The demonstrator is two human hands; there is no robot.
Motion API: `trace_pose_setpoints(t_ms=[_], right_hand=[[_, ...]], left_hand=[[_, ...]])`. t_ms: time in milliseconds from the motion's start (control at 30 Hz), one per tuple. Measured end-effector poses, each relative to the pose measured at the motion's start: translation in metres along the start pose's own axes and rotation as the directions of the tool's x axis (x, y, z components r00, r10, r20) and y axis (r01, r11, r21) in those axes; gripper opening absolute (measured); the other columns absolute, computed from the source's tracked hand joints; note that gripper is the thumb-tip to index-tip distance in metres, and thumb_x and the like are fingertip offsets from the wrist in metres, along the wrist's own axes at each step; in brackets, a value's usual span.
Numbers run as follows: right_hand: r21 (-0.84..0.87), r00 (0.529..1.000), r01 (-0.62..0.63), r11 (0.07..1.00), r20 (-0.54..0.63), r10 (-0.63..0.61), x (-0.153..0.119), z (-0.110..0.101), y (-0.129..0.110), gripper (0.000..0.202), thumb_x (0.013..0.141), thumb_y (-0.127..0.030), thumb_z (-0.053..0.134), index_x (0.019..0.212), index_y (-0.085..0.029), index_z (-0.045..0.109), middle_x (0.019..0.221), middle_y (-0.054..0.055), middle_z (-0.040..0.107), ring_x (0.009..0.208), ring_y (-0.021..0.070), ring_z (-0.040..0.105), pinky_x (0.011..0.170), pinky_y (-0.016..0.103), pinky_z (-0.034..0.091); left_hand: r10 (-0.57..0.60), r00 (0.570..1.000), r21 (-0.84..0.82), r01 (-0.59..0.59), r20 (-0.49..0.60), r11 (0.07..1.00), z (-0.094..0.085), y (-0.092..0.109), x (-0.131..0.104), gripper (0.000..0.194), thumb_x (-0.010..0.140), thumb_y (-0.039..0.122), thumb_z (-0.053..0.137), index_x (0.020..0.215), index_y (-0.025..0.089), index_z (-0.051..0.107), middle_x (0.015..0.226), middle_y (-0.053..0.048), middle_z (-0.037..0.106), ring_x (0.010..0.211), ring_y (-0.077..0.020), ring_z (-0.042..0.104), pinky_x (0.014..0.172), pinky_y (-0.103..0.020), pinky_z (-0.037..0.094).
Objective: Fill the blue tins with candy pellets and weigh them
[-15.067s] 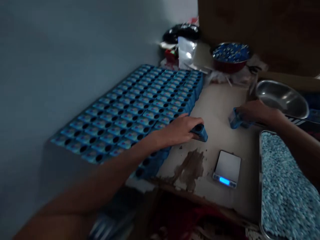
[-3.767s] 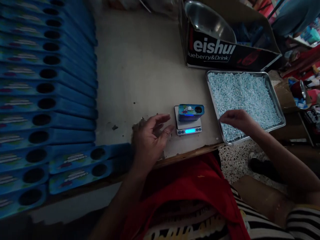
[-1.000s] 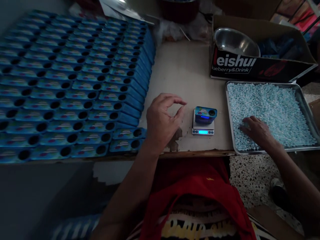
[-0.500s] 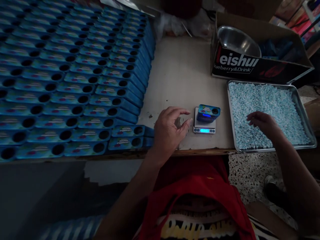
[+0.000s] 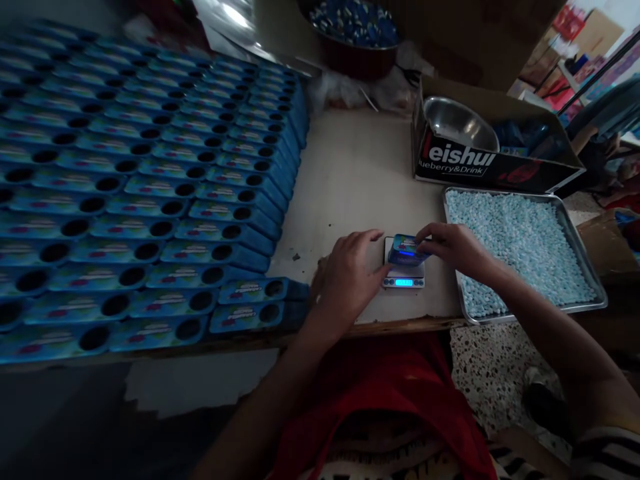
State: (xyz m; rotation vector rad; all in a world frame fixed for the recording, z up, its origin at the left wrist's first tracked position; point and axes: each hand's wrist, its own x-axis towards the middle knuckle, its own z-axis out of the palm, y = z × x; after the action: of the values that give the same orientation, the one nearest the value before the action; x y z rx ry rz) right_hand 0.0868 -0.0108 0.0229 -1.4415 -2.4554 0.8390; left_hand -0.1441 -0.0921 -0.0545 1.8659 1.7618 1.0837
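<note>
A small blue tin (image 5: 403,244) stands on a digital scale (image 5: 404,276) with a lit blue display. My right hand (image 5: 453,247) reaches in from the right, its fingertips over the hole at the right end of the tin's top; whether they hold a candy is hidden. Just left of the scale, my left hand (image 5: 347,280) is open, thumb and fingers apart, holding nothing. On the right lies a metal tray (image 5: 463,300) filled with pale blue and white candies (image 5: 520,253).
Rows of blue tins (image 5: 165,227) cover the left of the table (image 5: 350,173). Behind the tray sits a cardboard box (image 5: 460,163) holding a metal bowl (image 5: 457,123). A dark red bowl (image 5: 355,60) with blue items is at the back.
My right hand has moved left from above the candy tray to the tin on the scale. My left hand stays beside the scale, still open. The head view has shifted slightly upward.
</note>
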Motion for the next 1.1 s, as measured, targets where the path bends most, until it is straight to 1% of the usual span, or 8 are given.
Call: trace_pose_setpoints(t_ms=[167,333,400,500,600,733,900,1100], right_hand=[[-0.031,0.965,-0.043,0.999,-0.26,0.033,-0.011,-0.011,0.02,0.031,0.106,-0.043,0.06,0.114,-0.021,0.08,0.085,0.005,0.078,0.075,0.0201,0.067,0.073,0.032,0.047],[-0.363,0.961,-0.123,0.924,-0.278,0.019,-0.044,-0.034,0.096,0.032,0.106,-0.043,0.056,0.103,-0.025,0.083,0.111,0.018,0.083,0.109,0.0413,0.075,0.091,0.053,0.054],[-0.49,0.955,-0.127,0.862,-0.294,-0.027,-0.051,-0.032,0.138,0.03,0.102,-0.045,0.063,0.106,-0.025,0.085,0.145,0.026,0.072,0.137,0.0556,0.062,0.102,0.067,0.048],[-0.374,0.966,-0.077,0.924,-0.256,-0.023,-0.056,-0.017,0.179,0.031,0.103,-0.047,0.063,0.111,-0.027,0.086,0.138,0.024,0.076,0.13,0.0501,0.07,0.102,0.063,0.053],[-0.196,0.945,-0.065,0.978,-0.328,-0.003,-0.056,0.005,0.179,0.037,0.104,-0.056,0.061,0.113,-0.027,0.084,0.12,0.016,0.083,0.113,0.0385,0.078,0.099,0.054,0.06],[-0.127,0.884,-0.016,0.992,-0.465,-0.045,-0.042,0.015,0.163,0.039,0.108,-0.055,0.058,0.113,-0.025,0.082,0.117,0.014,0.083,0.114,0.0334,0.077,0.104,0.051,0.058],[-0.279,0.838,-0.133,0.951,-0.544,-0.042,-0.062,0.011,0.166,0.033,0.109,-0.047,0.062,0.117,-0.022,0.082,0.123,0.016,0.081,0.119,0.0366,0.073,0.107,0.054,0.056],[-0.317,0.792,-0.295,0.901,-0.609,0.045,-0.12,0.028,0.181,0.028,0.108,-0.04,0.066,0.123,-0.022,0.081,0.128,0.018,0.078,0.123,0.0369,0.071,0.109,0.055,0.057]], left_hand=[[0.132,0.976,0.061,-0.145,0.171,0.988,0.02,0.029,0.024,0.067,0.082,0.023,0.094,0.142,0.022,0.063,0.148,-0.014,0.071,0.14,-0.0357,0.064,0.119,-0.053,0.053],[0.241,0.867,0.169,-0.342,0.437,0.924,0.023,0.052,0.045,0.032,0.099,0.015,0.072,0.13,0.02,0.069,0.132,-0.013,0.077,0.125,-0.0303,0.069,0.107,-0.044,0.058],[0.225,0.879,0.191,-0.328,0.42,0.925,-0.002,0.037,0.051,0.031,0.098,0.014,0.072,0.128,0.021,0.07,0.132,-0.012,0.077,0.124,-0.0293,0.069,0.107,-0.043,0.058],[0.178,0.921,0.163,-0.246,0.347,0.955,-0.062,-0.004,0.046,0.036,0.094,0.018,0.076,0.129,0.025,0.07,0.134,-0.01,0.076,0.127,-0.0291,0.07,0.114,-0.046,0.056],[0.094,0.925,0.131,-0.151,0.368,0.98,-0.11,-0.055,0.033,0.035,0.096,0.034,0.071,0.129,0.026,0.072,0.129,-0.009,0.078,0.124,-0.03,0.073,0.113,-0.045,0.057],[0.043,0.867,0.148,-0.133,0.496,0.98,-0.12,-0.113,0.027,0.052,0.099,0.064,0.058,0.129,0.025,0.077,0.127,-0.013,0.081,0.119,-0.0344,0.076,0.105,-0.043,0.061],[0.133,0.904,0.244,-0.247,0.406,0.938,-0.111,-0.128,0.01,0.076,0.101,0.083,0.042,0.132,0.024,0.078,0.128,-0.016,0.083,0.117,-0.0376,0.078,0.106,-0.051,0.058],[0.382,0.924,0.27,-0.369,0.003,0.889,-0.069,-0.071,-0.008,0.057,0.106,0.071,0.051,0.123,0.025,0.08,0.116,-0.011,0.084,0.108,-0.033,0.078,0.109,-0.051,0.056]])
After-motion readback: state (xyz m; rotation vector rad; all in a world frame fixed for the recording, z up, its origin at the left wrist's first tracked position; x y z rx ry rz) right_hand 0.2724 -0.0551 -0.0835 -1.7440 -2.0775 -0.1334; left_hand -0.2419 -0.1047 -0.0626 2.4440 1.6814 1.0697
